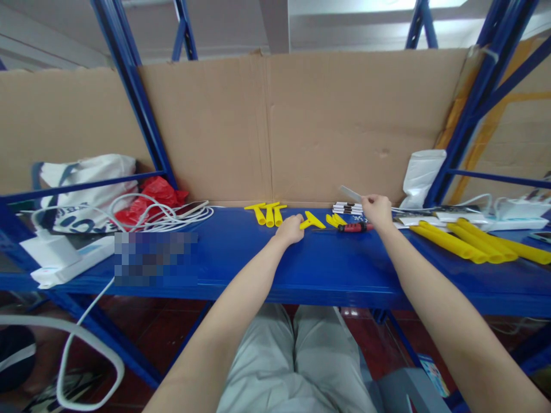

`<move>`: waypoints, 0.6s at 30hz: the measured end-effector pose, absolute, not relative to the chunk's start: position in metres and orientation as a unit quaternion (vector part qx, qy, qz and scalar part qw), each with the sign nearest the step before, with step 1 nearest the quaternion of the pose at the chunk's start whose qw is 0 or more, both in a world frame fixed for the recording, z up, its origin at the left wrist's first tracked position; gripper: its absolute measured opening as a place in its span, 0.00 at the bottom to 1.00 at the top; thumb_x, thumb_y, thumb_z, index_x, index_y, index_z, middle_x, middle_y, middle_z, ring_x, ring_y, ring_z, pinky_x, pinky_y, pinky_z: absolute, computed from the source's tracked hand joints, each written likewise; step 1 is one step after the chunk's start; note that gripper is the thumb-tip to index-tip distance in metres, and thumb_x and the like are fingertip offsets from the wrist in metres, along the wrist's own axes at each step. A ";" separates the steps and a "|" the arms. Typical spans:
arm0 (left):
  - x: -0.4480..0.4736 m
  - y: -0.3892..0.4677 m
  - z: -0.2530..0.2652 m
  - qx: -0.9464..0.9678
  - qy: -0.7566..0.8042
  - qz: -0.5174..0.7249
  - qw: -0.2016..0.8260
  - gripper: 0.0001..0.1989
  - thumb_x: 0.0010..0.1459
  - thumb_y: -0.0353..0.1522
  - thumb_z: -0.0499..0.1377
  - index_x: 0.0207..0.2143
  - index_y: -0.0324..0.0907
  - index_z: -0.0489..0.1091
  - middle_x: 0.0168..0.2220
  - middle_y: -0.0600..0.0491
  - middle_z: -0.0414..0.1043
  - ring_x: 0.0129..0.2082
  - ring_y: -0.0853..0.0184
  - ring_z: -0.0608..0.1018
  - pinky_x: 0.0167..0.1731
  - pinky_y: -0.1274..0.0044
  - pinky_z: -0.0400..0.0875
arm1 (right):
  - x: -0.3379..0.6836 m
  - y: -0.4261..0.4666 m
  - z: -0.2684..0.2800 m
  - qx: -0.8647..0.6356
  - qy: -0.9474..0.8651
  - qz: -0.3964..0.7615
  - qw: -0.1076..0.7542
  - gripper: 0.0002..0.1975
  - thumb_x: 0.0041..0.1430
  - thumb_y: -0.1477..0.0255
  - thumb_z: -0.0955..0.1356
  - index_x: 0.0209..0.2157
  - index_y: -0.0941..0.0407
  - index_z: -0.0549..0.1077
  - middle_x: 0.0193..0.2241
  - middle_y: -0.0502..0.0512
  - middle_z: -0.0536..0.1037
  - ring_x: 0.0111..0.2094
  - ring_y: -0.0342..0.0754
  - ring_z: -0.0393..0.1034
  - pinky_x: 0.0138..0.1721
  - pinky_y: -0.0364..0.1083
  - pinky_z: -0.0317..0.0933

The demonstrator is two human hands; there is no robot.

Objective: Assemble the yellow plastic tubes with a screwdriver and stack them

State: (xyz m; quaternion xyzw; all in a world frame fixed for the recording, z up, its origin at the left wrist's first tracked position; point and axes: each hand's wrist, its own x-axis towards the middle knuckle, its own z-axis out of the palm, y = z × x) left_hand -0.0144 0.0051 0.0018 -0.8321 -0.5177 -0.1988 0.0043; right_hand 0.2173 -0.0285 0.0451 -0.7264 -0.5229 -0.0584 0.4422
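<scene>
My left hand (pixel 291 230) is closed on the stem of a yellow T-shaped plastic piece (pixel 314 220), just above the blue shelf. My right hand (pixel 377 210) pinches a thin, pale flat blade (pixel 350 193) by one end, and its other end points up to the left. Below that hand lies a screwdriver (pixel 355 228) with a red and black handle, its shaft toward the left hand. Small yellow plastic parts (pixel 336 220) lie between the hands. Several yellow T-shaped pieces (pixel 269 214) lie beyond my left hand.
Small white boxes (pixel 346 207) are stacked behind the screwdriver. Several long yellow tubes (pixel 482 244) lie at the right. Cables (pixel 163 218), a red bag (pixel 157 198) and a power strip (pixel 81 261) occupy the left. Cardboard (pixel 327 126) closes off the back of the blue shelf (pixel 327 267).
</scene>
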 end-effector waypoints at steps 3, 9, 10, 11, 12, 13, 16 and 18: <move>-0.013 0.004 0.002 -0.829 -0.513 -0.223 -0.005 0.15 0.54 0.27 0.54 0.46 0.40 0.65 0.47 0.46 0.71 0.48 0.61 0.73 0.47 0.73 0.66 | 0.209 -0.023 0.041 -0.685 -0.556 -0.005 0.471 0.14 0.55 0.71 0.61 0.29 0.62 0.76 0.25 0.58 0.76 0.28 0.47 0.66 0.28 0.41 0.55; -0.009 -0.001 0.005 -0.828 -0.491 -0.270 -0.019 0.17 0.55 0.27 0.53 0.49 0.39 0.63 0.47 0.46 0.70 0.48 0.62 0.72 0.48 0.72 0.66 | 0.189 -0.019 0.031 -0.626 -0.602 0.068 0.491 0.13 0.52 0.70 0.62 0.19 0.60 0.70 0.12 0.46 0.60 0.18 0.40 0.53 0.21 0.41 0.46; -0.009 -0.002 0.005 -0.827 -0.487 -0.280 -0.021 0.18 0.55 0.27 0.54 0.50 0.39 0.62 0.47 0.45 0.70 0.48 0.63 0.72 0.48 0.73 0.66 | 0.187 -0.019 0.030 -0.623 -0.609 0.069 0.487 0.13 0.52 0.70 0.62 0.18 0.59 0.69 0.12 0.46 0.59 0.18 0.40 0.52 0.21 0.41 0.45; -0.009 -0.002 0.005 -0.827 -0.482 -0.289 -0.023 0.19 0.55 0.28 0.54 0.51 0.38 0.61 0.48 0.45 0.69 0.48 0.63 0.72 0.48 0.73 0.66 | 0.186 -0.018 0.029 -0.621 -0.615 0.068 0.481 0.13 0.51 0.70 0.62 0.16 0.59 0.68 0.12 0.46 0.59 0.18 0.40 0.52 0.21 0.41 0.45; -0.008 -0.003 0.005 -0.826 -0.477 -0.297 -0.026 0.20 0.56 0.28 0.54 0.52 0.38 0.60 0.48 0.44 0.69 0.48 0.63 0.72 0.48 0.73 0.66 | 0.185 -0.017 0.028 -0.620 -0.621 0.068 0.475 0.13 0.51 0.71 0.63 0.15 0.59 0.67 0.12 0.46 0.59 0.18 0.39 0.53 0.22 0.41 0.45; -0.008 -0.004 0.006 -0.827 -0.471 -0.304 -0.029 0.21 0.56 0.29 0.54 0.52 0.38 0.60 0.49 0.44 0.69 0.48 0.63 0.72 0.48 0.73 0.65 | 0.184 -0.016 0.026 -0.617 -0.627 0.071 0.469 0.13 0.50 0.72 0.63 0.15 0.58 0.66 0.12 0.46 0.61 0.18 0.40 0.54 0.22 0.41 0.46; -0.009 -0.004 0.006 -0.833 -0.453 -0.314 -0.034 0.22 0.57 0.30 0.54 0.55 0.39 0.58 0.50 0.45 0.68 0.49 0.63 0.71 0.49 0.72 0.65 | 0.186 -0.011 0.023 -0.612 -0.643 0.079 0.454 0.12 0.49 0.72 0.63 0.15 0.58 0.67 0.13 0.47 0.63 0.18 0.40 0.55 0.21 0.41 0.46; -0.010 -0.005 0.007 -0.840 -0.443 -0.310 -0.033 0.23 0.58 0.32 0.53 0.56 0.41 0.56 0.50 0.46 0.67 0.48 0.63 0.71 0.48 0.71 0.65 | 0.187 -0.008 0.021 -0.615 -0.642 0.087 0.450 0.13 0.49 0.71 0.63 0.15 0.58 0.67 0.12 0.47 0.62 0.18 0.40 0.55 0.21 0.41 0.45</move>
